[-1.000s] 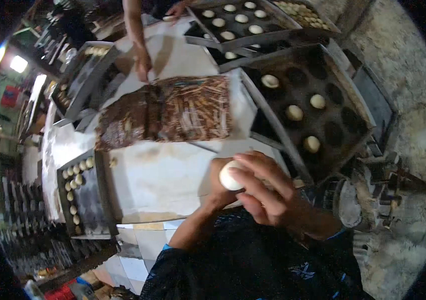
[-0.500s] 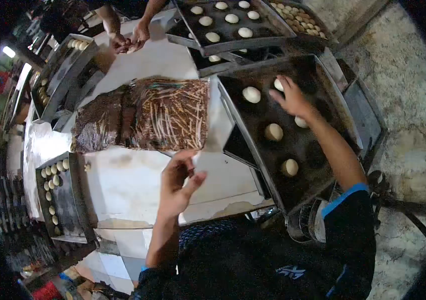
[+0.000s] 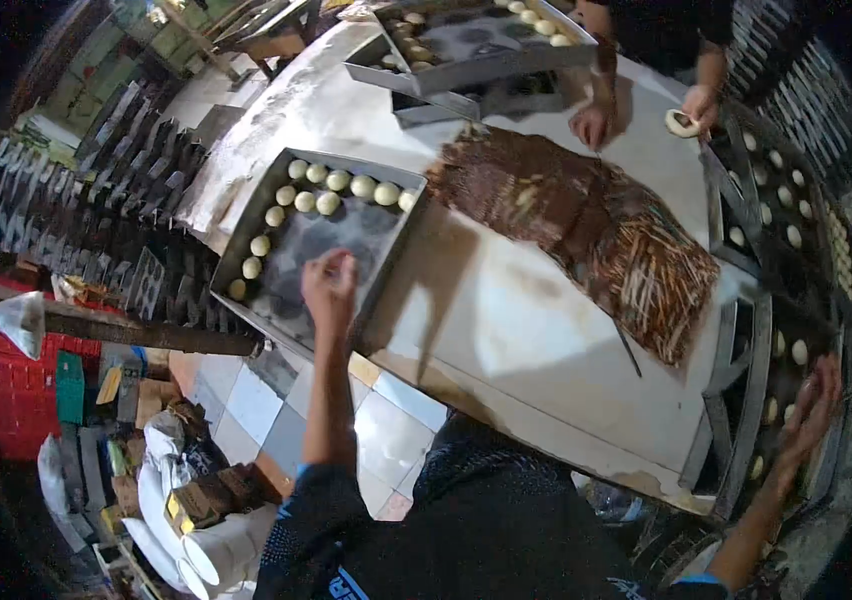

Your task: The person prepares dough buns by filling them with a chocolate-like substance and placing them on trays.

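Pale dough balls (image 3: 337,180)! Curving just beyond and left of the nearer left hand (image 3: 329,287), half-curled, can't tell if gripping; well apart, right hand (image 3: 812,415) spread, seemingly empty.

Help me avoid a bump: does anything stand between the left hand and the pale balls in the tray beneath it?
Nothing visible does. The left hand is over the tray, and only the tray's bare floor shows between it and the pale balls.
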Demonstrator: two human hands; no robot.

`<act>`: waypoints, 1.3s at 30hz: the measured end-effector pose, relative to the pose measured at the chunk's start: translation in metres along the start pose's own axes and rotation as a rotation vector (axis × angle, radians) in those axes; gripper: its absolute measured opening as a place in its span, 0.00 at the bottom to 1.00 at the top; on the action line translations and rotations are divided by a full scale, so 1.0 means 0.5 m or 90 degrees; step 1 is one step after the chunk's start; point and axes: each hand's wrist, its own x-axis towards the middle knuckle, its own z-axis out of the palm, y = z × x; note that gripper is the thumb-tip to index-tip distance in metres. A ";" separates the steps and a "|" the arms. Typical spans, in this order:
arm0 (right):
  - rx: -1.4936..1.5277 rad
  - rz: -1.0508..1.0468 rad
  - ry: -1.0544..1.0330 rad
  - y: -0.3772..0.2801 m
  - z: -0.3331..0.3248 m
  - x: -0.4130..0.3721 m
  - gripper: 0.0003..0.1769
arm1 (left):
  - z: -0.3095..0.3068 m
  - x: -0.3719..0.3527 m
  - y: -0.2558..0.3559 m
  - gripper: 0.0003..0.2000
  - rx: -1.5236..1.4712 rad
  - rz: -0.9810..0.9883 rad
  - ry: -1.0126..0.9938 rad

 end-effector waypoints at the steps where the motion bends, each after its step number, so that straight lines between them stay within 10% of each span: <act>1: -0.002 -0.009 0.007 -0.066 0.007 -0.007 0.20 | 0.014 0.077 -0.127 0.15 0.057 -0.065 -0.037; 6: -0.094 -0.163 -0.183 -0.312 0.056 -0.059 0.10 | 0.114 0.283 -0.249 0.33 0.235 -0.322 -0.295; 10: -0.011 -0.029 -0.258 -0.387 0.061 -0.088 0.08 | 0.235 0.283 -0.272 0.31 0.296 -0.235 -0.139; 15: 0.245 0.054 -0.229 -0.447 0.112 -0.124 0.12 | 0.124 0.103 0.024 0.09 -0.313 -0.017 -0.179; 20: 0.664 0.400 -0.499 -0.510 0.211 -0.261 0.17 | 0.011 -0.272 0.333 0.18 -0.613 0.102 -0.404; 22: 0.738 0.407 -0.467 -0.523 0.162 -0.272 0.19 | -0.057 -0.336 0.434 0.41 -0.637 0.171 -0.619; 25: 0.799 0.265 -0.143 -0.479 0.086 -0.306 0.22 | -0.095 -0.418 0.535 0.57 -0.834 0.137 -0.559; 28: 0.496 -0.091 -0.069 -0.440 -0.008 -0.318 0.20 | -0.107 -0.483 0.590 0.36 -0.867 -0.001 -0.704; 33: 0.559 0.095 0.082 -0.409 -0.079 -0.387 0.15 | -0.166 -0.598 0.670 0.20 -0.674 0.196 -0.488; 36: 0.571 0.133 0.096 -0.418 -0.109 -0.399 0.11 | -0.193 -0.657 0.747 0.21 -0.905 0.000 -0.436; 39: 0.627 0.223 0.109 -0.417 -0.040 -0.418 0.08 | -0.172 -0.630 0.739 0.21 -0.812 0.038 -0.596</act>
